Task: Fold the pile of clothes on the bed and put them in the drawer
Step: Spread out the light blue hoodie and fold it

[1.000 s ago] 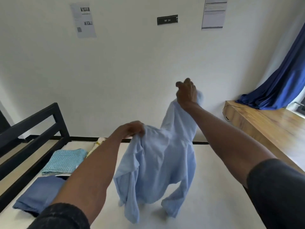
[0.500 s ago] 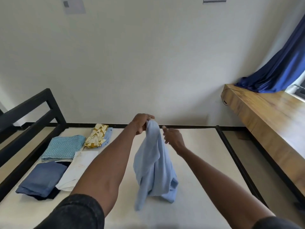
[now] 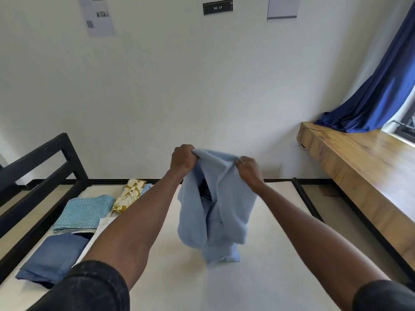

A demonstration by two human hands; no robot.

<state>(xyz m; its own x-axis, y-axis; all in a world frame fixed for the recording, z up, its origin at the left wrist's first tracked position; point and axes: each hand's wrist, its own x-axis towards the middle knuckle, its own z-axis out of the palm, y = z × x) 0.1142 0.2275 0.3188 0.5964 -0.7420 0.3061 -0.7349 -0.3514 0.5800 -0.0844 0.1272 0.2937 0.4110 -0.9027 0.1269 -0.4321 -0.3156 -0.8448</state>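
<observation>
A light blue shirt (image 3: 226,212) hangs in front of me above the white mattress (image 3: 280,254), its lower end bunched on the bed. My left hand (image 3: 183,161) grips its top edge on the left. My right hand (image 3: 250,172) grips the top edge on the right, a short span away. A dark label shows inside the collar opening. Folded clothes lie on the left of the bed: a blue zigzag-patterned piece (image 3: 84,213), a dark blue piece (image 3: 52,258), a white piece (image 3: 100,234) and a yellow-and-white patterned piece (image 3: 130,195). No drawer is in view.
A black metal bed frame (image 3: 38,182) runs along the left and the far edge. A wooden ledge (image 3: 363,173) stands to the right, with a blue curtain (image 3: 381,95) draped onto it. Papers and a dark sign hang on the white wall.
My right hand came down from high, let go, then took the shirt's top edge again beside the left hand. The shirt now hangs between both hands with its collar open.
</observation>
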